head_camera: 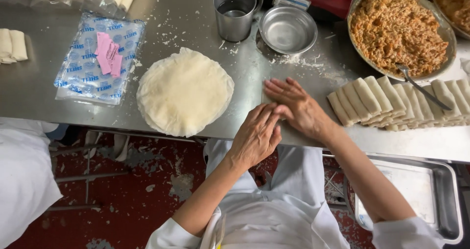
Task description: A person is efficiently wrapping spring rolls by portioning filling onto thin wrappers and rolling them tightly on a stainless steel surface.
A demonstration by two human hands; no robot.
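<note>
Right under my palms a wrapper (268, 98) lies on the steel table (44, 90), almost wholly covered; only a pale edge shows beside my right hand's fingertips. My right hand (293, 107) lies flat on it, fingers spread and pressing, not clenched. My left hand (256, 134) is curled over the near side, its fingertips touching the right hand's thumb side; whether it pinches the wrapper I cannot tell.

Just left of my left hand sits a round stack of pale wrappers (185, 91), and beyond that a printed plastic packet (88, 73) with pink slips on it. Ahead of my hands stand a metal mug (235, 11) and an empty steel bowl (288, 30), with flour dust between them and me. To the right of my right hand lies a row of finished rolls (387, 102), stacked side by side. Past them is a big dish of orange filling (396, 29) with a spoon (421, 88) resting in it. Below the table edge, near my right elbow, a steel tray (440, 200) shows.
</note>
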